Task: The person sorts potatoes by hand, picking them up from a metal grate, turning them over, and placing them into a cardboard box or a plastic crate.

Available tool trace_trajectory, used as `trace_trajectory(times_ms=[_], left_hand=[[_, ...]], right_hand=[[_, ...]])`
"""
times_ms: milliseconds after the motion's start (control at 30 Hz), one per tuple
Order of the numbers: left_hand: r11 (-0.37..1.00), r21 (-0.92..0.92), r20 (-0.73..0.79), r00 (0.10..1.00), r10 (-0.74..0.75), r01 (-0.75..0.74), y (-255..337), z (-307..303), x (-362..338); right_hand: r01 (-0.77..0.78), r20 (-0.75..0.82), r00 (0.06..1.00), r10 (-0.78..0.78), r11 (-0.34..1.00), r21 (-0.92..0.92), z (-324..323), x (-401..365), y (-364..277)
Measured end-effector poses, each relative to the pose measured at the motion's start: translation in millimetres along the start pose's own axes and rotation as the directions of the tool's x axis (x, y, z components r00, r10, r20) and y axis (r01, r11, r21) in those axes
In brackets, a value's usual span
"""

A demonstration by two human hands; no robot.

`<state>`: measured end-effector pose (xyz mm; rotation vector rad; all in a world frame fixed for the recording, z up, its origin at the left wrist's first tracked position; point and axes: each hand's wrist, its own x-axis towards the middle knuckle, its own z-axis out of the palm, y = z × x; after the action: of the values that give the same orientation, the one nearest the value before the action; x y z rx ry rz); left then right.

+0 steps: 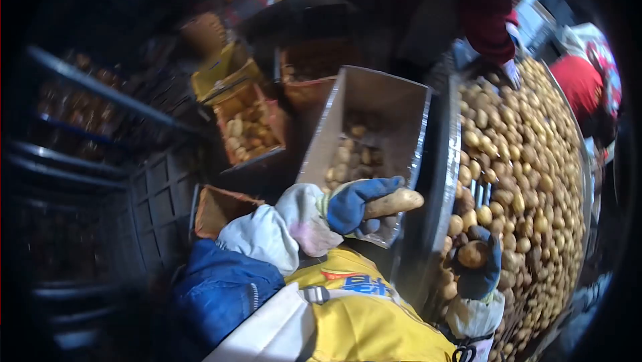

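My left hand (353,207), in a blue work glove, is closed around a long pale potato (394,204). It is above the near end of a tall, narrow box (409,111) with several potatoes (344,161) at its bottom. Over the near left edge of the potato-covered sorting table (438,188), my right hand (483,272), gloved in dark blue, has its fingers curled round a rounder brownish potato (473,253). Many loose potatoes (528,181) lie right beside that hand.
An orange-lined crate (276,136) of potatoes and a yellow container (231,71) stand at the back left. Another orange container (221,211) is beside my left sleeve. Across the table, a co-worker's gloved hand (512,74) touches the potatoes. Someone in red (580,84) is at the far right.
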<state>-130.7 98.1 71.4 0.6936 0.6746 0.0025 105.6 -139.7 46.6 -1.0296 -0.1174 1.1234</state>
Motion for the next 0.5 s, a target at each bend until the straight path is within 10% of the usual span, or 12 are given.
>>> trace_trajectory(times_ms=[67,200,300,333,500], left_hand=[[0.918,0.391,-0.320,0.924,0.208,-0.071,8,-2,-42],[0.915,0.201,-0.505,0.763,0.404,-0.350,-26,-56,-80],[0.879,0.039,-0.496,0.754,0.430,-0.476,-59,-98,-99],[0.834,-0.290,-0.429,0.843,0.325,-0.470,-59,-115,-105],[0.744,-0.100,-0.653,0.608,0.452,-0.661,-84,-153,-126]], right_hand=[[0.021,-0.134,0.991,-0.024,0.999,-0.028,5,6,19],[-0.094,-0.170,0.980,0.102,0.994,0.054,39,1,32],[-0.196,-0.190,0.961,0.203,0.979,0.051,58,2,34],[-0.198,-0.197,0.961,0.196,0.980,0.010,60,0,37],[-0.203,-0.217,0.962,0.167,0.967,-0.155,69,-2,45]])
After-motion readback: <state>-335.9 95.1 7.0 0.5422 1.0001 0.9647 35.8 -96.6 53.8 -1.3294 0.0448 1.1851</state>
